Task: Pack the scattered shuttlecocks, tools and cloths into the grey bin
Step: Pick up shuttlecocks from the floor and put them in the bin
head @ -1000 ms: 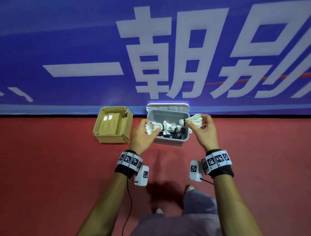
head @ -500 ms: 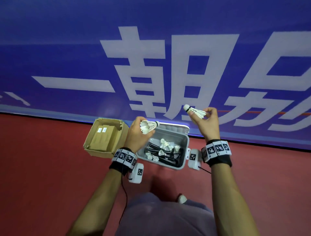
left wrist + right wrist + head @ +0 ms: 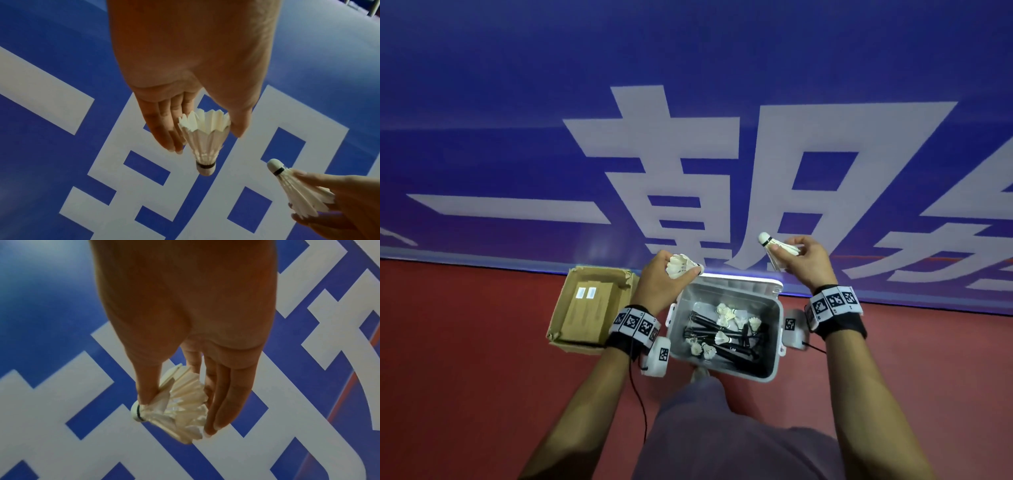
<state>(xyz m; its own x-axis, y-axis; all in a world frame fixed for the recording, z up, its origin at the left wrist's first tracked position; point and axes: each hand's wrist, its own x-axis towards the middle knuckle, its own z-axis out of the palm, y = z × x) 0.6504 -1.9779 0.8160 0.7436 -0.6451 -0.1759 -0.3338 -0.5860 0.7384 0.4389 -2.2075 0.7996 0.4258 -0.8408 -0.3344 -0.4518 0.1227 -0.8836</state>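
Grey bin [image 3: 774, 368]: several shuttlecocks and black tools inside; no cloths visible. Left hand [image 3: 659, 286] pinches one shuttlecock [image 3: 681, 266], right hand [image 3: 803, 262] another [image 3: 777, 244], both above bin, unpacked.

We read large white Chinese characters on the blue banner [image 3: 517, 102] behind the work area: a long horizontal stroke, "一", at left, then "朝" in full at centre. A third character runs off the right edge and we cannot read it whole. Both wrist views show only fragments of these strokes. The wristbands [image 3: 635, 323] carry black-and-white square coded markers, no letters. Two white labels [image 3: 586, 293] sit on the package in the cardboard box [image 3: 558, 318]; their print is too small to read.
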